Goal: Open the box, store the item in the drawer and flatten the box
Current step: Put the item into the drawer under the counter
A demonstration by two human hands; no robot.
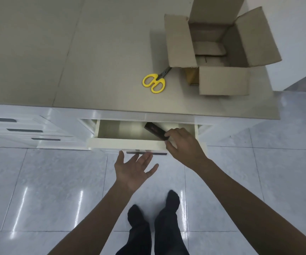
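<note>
The right hand [182, 142] is pinching the dark item [156, 130] over the open drawer [126, 142]; lowering it flat before releasing seems wise, while the left hand [133, 171] is hovering spread.

Yellow-handled scissors [154, 82] lie on the grey countertop [74, 52], blades seemingly tucked under cardboard; three closed white drawers [25, 130] sit left; glossy floor tiles [47, 181] below.
</note>
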